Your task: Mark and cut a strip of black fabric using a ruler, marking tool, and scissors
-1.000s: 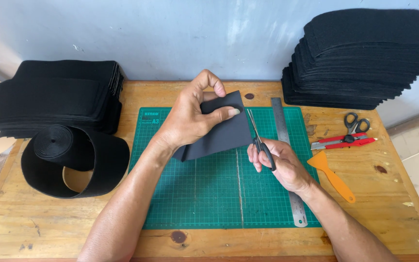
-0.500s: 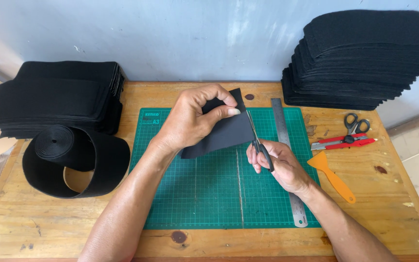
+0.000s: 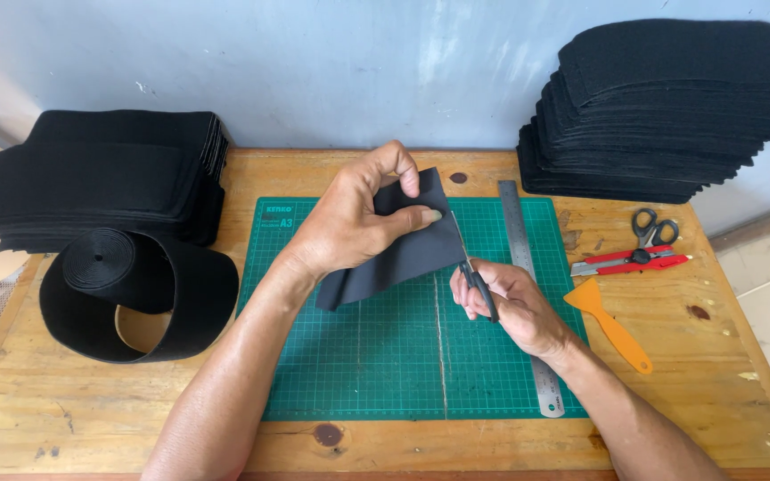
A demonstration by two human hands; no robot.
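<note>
Head view: two scissors (image 3: 477, 283) (image 3: 651, 233) (one in use), one black strip (image 3: 403, 254).

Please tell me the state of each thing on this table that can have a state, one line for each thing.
Black fabric piece: folded, held up by the left hand.
Black-handled scissors: in the right hand, blades at the fabric edge.
Elastic band roll: partly unrolled, lying loose.
Spare scissors: closed, lying flat.
Red utility knife: lying flat, blade unclear.
Steel ruler: flat on the cutting mat.
</note>
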